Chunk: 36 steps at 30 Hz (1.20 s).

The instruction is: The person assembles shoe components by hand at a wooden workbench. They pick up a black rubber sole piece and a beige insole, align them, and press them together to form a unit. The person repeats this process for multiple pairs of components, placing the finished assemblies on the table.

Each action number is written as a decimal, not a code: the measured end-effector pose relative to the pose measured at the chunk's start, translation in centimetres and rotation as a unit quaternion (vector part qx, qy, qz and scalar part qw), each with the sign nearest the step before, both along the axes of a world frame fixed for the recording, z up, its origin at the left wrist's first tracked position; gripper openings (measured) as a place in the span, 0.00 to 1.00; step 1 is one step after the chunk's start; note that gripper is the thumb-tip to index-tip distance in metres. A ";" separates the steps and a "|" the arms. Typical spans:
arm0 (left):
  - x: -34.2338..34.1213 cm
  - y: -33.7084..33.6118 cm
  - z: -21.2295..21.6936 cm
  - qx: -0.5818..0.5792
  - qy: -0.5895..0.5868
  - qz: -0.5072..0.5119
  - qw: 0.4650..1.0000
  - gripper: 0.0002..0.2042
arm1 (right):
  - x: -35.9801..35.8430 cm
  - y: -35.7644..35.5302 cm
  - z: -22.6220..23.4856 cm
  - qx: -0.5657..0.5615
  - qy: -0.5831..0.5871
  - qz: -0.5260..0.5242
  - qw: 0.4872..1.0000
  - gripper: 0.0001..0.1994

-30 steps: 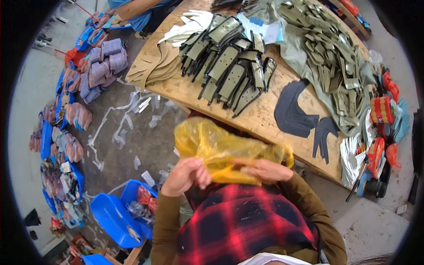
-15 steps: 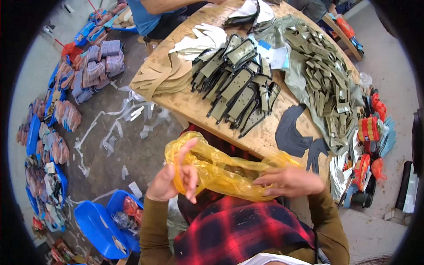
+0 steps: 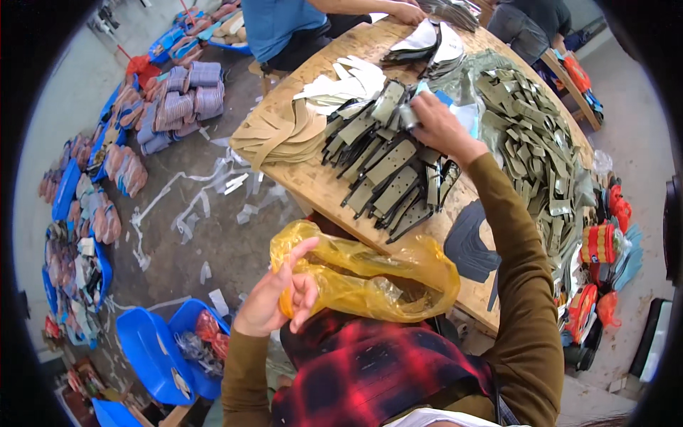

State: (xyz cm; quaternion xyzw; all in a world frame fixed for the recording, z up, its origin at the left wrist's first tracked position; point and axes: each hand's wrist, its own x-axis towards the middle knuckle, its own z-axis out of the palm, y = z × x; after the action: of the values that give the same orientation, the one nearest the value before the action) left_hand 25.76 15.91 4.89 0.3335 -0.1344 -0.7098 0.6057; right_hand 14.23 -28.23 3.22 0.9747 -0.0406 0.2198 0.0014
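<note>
A thin yellow plastic bag (image 3: pixel 366 285) hangs in front of my lap with its mouth wide apart. My left hand (image 3: pixel 274 292) holds its left end, the fingers partly curled at the rim and one finger raised. My right hand (image 3: pixel 445 128) is stretched out over the table, at the back of a heap of olive pieces with black edging (image 3: pixel 384 160). Its fingers are bent downward around a small greyish, shiny thing among the pieces, too unclear to name.
On the wooden table (image 3: pixel 313 181) lie tan strips (image 3: pixel 281 135), white pieces (image 3: pixel 348 85), dark grey curved pieces (image 3: pixel 469 242) and an olive heap (image 3: pixel 530 142). Blue bins (image 3: pixel 153 356) stand at lower left. A person in a blue shirt (image 3: pixel 281 28) works across the table.
My right hand has let go of the bag's right side and reached forward to the olive pieces. The left hand still holds the bag, whose mouth now gapes wider.
</note>
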 end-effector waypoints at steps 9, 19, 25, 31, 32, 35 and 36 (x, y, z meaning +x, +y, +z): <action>-0.3 -1.0 1.6 0.006 0.084 0.083 0.993 0.40 | -5.3 21.5 5.4 0.680 0.216 0.127 0.689 0.20; 0.0 0.2 5.9 0.127 -0.230 -0.050 0.963 0.32 | -11.1 25.8 -6.4 0.601 0.228 0.200 0.740 0.26; 1.1 1.7 6.3 0.107 -0.144 -0.189 0.965 0.34 | -3.2 21.9 -2.3 0.822 0.143 0.016 0.552 0.24; 1.2 3.1 3.9 -0.001 0.034 -0.022 0.999 0.41 | -4.5 24.5 -6.0 0.623 0.229 0.159 0.731 0.15; 1.3 2.8 3.4 -0.030 0.029 0.026 0.999 0.42 | -5.3 26.1 -3.6 0.545 0.289 0.171 0.768 0.15; 3.2 0.6 2.9 -0.007 -0.021 0.062 0.998 0.40 | -8.8 29.0 -4.5 0.568 0.308 0.362 0.671 0.21; 3.3 0.0 2.8 0.010 -0.021 0.081 0.996 0.38 | -8.5 28.4 -3.9 0.576 0.324 0.342 0.668 0.22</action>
State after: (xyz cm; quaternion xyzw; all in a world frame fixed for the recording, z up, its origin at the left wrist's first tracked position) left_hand 29.09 15.88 7.71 0.3644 -0.1122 -0.6526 0.6548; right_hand 5.74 0.20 -0.65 0.7373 0.1804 -0.1914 -0.6223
